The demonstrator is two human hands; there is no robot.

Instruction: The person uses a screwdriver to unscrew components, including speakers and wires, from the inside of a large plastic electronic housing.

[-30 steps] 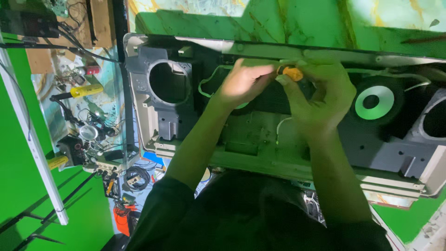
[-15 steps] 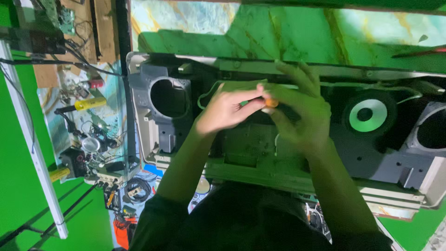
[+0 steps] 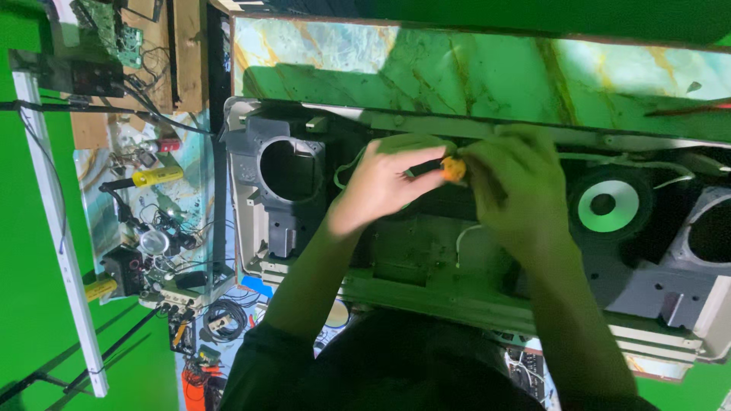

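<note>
Both my hands have slid lower and a little left across the frame since a second ago, and the orange-handled tool between them now lies nearly level instead of poking up by my right thumb.

Biggest thing under me is the long opened appliance chassis, pale frame with dark grey plastic inside, stretched across the marble-patterned worktop. At its left end sits a grey housing with a round opening; off to the right there's a round green-ringed speaker-like disc, and at the far right edge another round housing, cut off by the frame.

My right hand curls over the middle of the chassis, fingers bent down, its grip pinching the orange end of the small screwdriver. My left hand comes in from the left, touching the right one, its grip pressed together around the dark shaft. So the screwdriver sits between both hands, just above the dark centre cavity; I cannot tell where its tip rests.

Thin pale wires loop beside my wrists. Far left, well apart, a cluttered side bench holds a yellow-handled tool and tangled cables.
</note>
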